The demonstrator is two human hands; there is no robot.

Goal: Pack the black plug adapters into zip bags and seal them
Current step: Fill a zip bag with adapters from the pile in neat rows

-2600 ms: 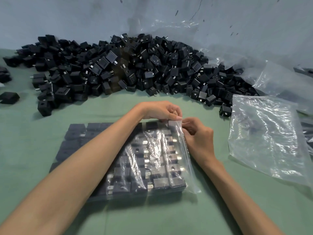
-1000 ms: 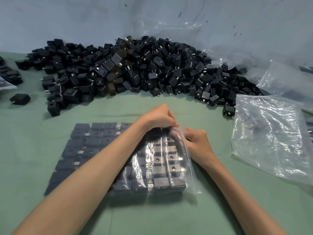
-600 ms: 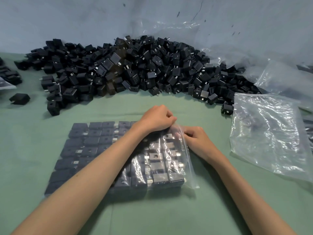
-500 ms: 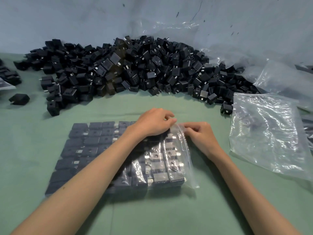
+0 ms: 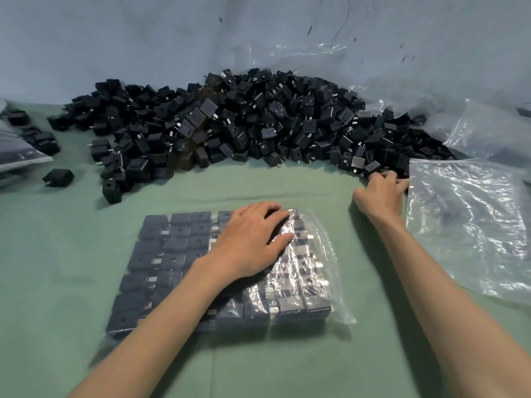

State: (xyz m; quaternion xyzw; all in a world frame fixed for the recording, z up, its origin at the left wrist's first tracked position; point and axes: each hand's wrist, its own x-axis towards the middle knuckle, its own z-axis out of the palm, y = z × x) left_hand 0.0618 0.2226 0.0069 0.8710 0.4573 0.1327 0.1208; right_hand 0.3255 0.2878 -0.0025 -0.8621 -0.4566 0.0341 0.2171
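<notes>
While your left hand point(image 5: 250, 242) lies flat on the filled bag point(image 5: 290, 297) in the head view, its fingers are straight and a little spread, pressing the film down towards the bag's far right corner and gripping nothing; your forearm crosses the bag from its near left side. That bag rests on the green worktop point(image 5: 57, 254) just in front of you; the adapters point(image 5: 172, 245) inside it sit in tidy rows, packed side by side in one flat block, with metal prongs showing between some rows; a loose strip of clear film runs along the bag's right edge, and you cannot tell from here whether the zip is closed.

Your right hand point(image 5: 379, 193) is stretched out well apart from the bag, to the far right; its fingertips reach the near edge of the pile point(image 5: 230, 124) and sit just beside the far left corner of the empty bags point(image 5: 465, 219); the fingers are bent over something dark there, but whether they are grasping an adapter or only touching it cannot be told.

The pile of loose black adapters runs in a broad heap across the back of the worktop, against the pale blue wall point(image 5: 115, 38); a crumpled plastic sheet point(image 5: 488, 130) lies behind the empty bags at the far right; a lone adapter point(image 5: 59, 178) sits apart at the left, near the packed bags point(image 5: 20, 150) at the left edge.
</notes>
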